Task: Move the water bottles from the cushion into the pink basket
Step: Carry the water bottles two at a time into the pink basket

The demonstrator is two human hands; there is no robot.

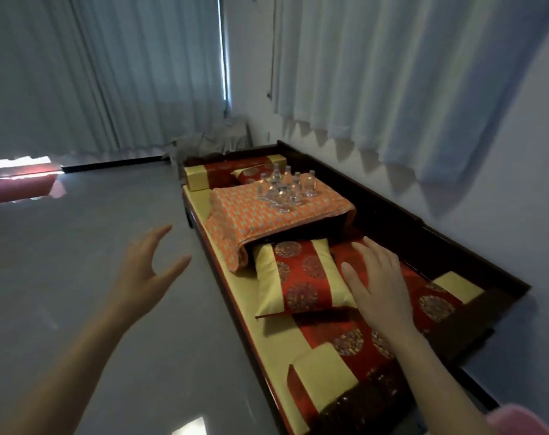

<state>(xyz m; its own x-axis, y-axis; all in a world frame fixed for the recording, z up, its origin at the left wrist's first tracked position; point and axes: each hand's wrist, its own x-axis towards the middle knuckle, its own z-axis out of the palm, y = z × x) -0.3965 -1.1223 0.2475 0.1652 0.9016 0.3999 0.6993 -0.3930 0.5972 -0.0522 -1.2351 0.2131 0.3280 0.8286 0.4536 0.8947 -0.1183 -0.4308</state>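
Observation:
Several clear water bottles (282,188) stand in a cluster on an orange patterned cushion (245,221) laid over the far half of a long wooden daybed. My left hand (147,271) is raised over the floor, left of the bed, with fingers spread and nothing in it. Over the red and yellow pillow (298,277) in the near half hovers my right hand (377,284), palm down, fingers apart, empty. Both hands are well short of the bottles. A pink edge (518,419) shows at the bottom right corner; I cannot tell whether it is the basket.
The daybed (439,233) has a dark wooden rail along the wall side and red-and-yellow bolsters (223,174) at both ends. Grey floor (94,246) stretches to the left. Pale curtains (141,73) hang behind and to the right.

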